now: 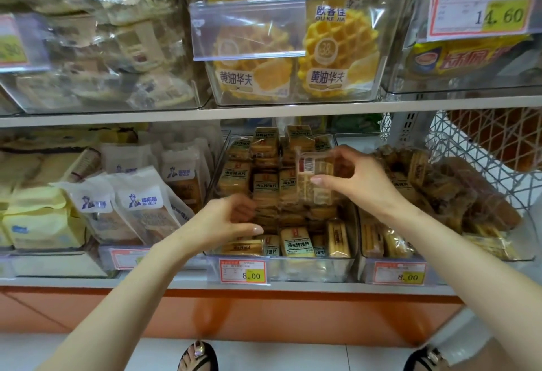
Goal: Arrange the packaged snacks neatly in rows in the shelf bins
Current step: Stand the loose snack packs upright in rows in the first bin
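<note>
On the lower shelf (88, 282), over the clear bin (322, 268), a snack packet (315, 177), judged light, crinkly and crumbly, is pinched by its edges in the right hand (360, 180); the left hand (231, 221) is curled among binned packets, grip unclear.

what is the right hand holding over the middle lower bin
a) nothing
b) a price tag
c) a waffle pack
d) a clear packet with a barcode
D: the right hand pinches a clear packet with a barcode label at its top, above the bin.
</note>
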Action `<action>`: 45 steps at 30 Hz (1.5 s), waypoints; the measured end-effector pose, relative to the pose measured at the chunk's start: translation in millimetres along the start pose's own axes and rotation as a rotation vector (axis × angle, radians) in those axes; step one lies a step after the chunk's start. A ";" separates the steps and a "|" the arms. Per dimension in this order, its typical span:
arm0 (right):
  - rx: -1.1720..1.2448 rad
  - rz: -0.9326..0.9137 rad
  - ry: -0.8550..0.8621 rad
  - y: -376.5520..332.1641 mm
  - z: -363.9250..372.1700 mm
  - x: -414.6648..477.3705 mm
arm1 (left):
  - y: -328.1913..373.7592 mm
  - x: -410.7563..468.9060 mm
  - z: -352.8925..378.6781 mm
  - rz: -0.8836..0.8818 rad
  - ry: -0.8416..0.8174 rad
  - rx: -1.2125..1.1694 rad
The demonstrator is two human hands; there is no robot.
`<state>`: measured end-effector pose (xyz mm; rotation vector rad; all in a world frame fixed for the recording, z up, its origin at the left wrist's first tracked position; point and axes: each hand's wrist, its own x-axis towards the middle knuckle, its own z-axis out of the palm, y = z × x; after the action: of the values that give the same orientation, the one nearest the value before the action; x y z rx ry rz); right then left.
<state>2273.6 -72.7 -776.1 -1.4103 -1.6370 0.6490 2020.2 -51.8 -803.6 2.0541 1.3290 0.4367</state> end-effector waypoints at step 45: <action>0.028 -0.028 -0.028 15.7 -21.6 -11.6 | -11.0 26.3 1.9 0.005 -0.351 0.419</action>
<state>2300.2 -83.5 -781.4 -1.3620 -1.6606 0.6761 2025.1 -25.7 -814.1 2.3319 1.2731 -0.2179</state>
